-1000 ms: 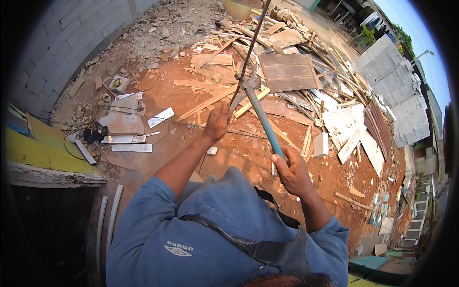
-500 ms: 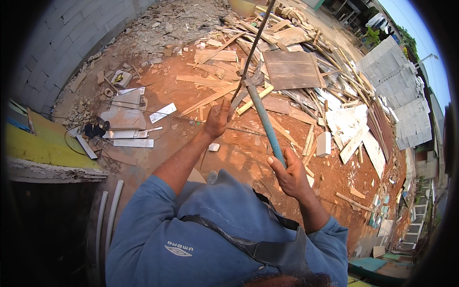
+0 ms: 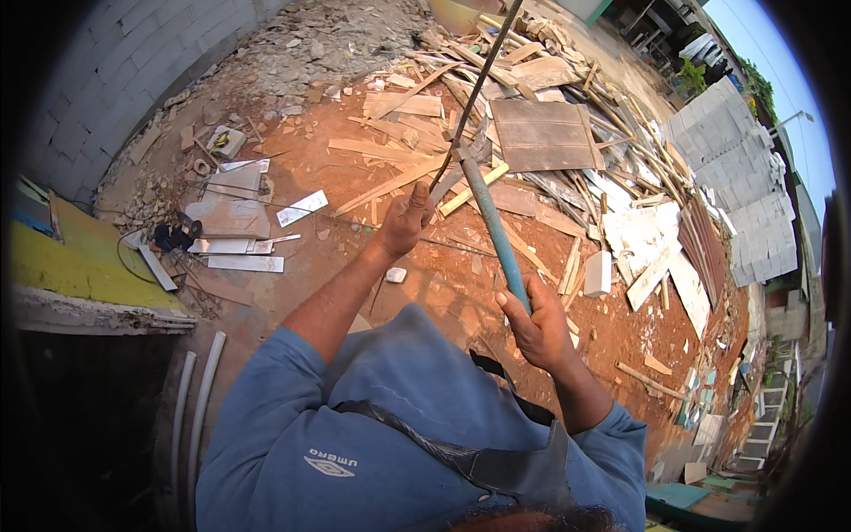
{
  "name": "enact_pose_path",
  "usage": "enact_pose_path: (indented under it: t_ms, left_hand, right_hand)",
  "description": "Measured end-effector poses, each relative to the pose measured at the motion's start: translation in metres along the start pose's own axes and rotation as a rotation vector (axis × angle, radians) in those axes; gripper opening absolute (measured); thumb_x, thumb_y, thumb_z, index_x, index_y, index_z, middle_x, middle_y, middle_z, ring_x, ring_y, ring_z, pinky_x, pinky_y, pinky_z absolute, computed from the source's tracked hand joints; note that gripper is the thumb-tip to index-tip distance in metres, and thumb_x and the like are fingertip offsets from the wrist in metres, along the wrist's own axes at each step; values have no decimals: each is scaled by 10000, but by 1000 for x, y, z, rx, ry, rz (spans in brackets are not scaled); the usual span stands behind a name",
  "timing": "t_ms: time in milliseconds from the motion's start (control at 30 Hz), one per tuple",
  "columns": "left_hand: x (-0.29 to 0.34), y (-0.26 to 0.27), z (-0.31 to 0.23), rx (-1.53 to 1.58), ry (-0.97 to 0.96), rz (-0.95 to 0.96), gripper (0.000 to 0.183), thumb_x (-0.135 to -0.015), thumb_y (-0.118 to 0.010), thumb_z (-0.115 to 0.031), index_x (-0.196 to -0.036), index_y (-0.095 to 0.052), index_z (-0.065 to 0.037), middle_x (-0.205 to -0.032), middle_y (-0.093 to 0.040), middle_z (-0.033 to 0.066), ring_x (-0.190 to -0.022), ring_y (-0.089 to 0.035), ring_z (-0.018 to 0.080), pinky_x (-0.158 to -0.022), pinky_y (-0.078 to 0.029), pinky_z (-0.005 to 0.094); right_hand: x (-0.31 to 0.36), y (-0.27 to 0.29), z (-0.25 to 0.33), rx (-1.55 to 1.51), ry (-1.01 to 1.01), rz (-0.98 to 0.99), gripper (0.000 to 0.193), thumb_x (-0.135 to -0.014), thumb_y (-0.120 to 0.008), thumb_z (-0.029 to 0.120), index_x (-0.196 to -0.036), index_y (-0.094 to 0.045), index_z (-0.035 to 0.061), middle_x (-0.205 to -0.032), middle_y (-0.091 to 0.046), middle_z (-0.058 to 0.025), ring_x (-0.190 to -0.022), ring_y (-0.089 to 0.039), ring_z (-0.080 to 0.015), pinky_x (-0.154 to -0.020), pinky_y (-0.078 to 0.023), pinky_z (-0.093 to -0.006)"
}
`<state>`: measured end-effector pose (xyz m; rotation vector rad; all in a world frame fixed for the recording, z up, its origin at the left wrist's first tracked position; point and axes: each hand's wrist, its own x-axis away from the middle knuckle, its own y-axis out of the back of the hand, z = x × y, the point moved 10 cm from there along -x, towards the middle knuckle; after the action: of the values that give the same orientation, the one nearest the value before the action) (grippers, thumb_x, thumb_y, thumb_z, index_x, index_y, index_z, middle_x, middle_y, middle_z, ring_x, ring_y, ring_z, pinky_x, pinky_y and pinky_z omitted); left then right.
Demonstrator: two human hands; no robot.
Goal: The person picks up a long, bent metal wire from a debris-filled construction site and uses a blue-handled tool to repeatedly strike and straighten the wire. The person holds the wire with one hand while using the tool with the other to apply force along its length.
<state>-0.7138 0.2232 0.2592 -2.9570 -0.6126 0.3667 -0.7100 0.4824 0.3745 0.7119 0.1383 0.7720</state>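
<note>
Two hands work on one long tool in the middle of the frame. The right hand (image 3: pixel 539 326) is closed tight around the low end of a blue pipe (image 3: pixel 490 223). The pipe slants up and to the left. Holding it far down like this looks like a way to get a strong push. The left hand (image 3: pixel 408 218) is curled shut around a thin dark rod (image 3: pixel 477 89), just beside the pipe's top end. The rod runs up to the top edge of the frame. This hand seems to keep the rod steady where it meets the pipe.

Below lies red dirt with loose wood planks (image 3: pixel 399 155) and a flat brown board (image 3: pixel 542 135). Grey blocks (image 3: pixel 727 151) are stacked at the upper right.
</note>
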Motion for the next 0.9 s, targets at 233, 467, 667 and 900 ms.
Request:
enact_pose_path:
  t_ms: [233, 467, 667, 900]
  left_hand:
    - [1, 3, -10, 45, -30, -43, 689, -1091, -337, -686, -657, -304, -152, -613, -278, -51, -566, -244, 92, -523, -216, 304]
    - [1, 15, -24, 70, 28, -72, 723, -1052, -365, -747, -637, -296, -159, -603, -267, -58, -567, -251, 81, -523, -210, 296]
    - [9, 28, -17, 31, 14, -155, 748, -1034, -361, -777, -619, -297, -158, -592, -266, -57, -562, -232, 83, -523, -196, 305]
    - [9, 41, -8, -18, 65, -259, 747, -1029, -373, -781, -622, -300, -158, -599, -264, -63, -579, -248, 83, -542, -193, 310]
  right_hand:
    - [-8, -18, 7, -25, -3, 31, 302, -1073, -634, 321, -980, -536, 51, -739, -505, -15, -657, -475, -117, -590, -422, -321]
    - [-11, -50, 24, -145, 40, 18, 279, -1082, -621, 297, -1001, -548, 40, -741, -512, -57, -683, -494, -147, -620, -441, -361]
    - [-12, -76, 31, -197, 72, -27, 240, -1094, -599, 260, -1017, -559, 36, -710, -509, -39, -644, -495, -132, -585, -440, -349]
    - [-19, -85, 27, -186, 81, -75, 272, -1083, -615, 277, -979, -550, 34, -706, -536, -72, -626, -514, -157, -572, -440, -366]
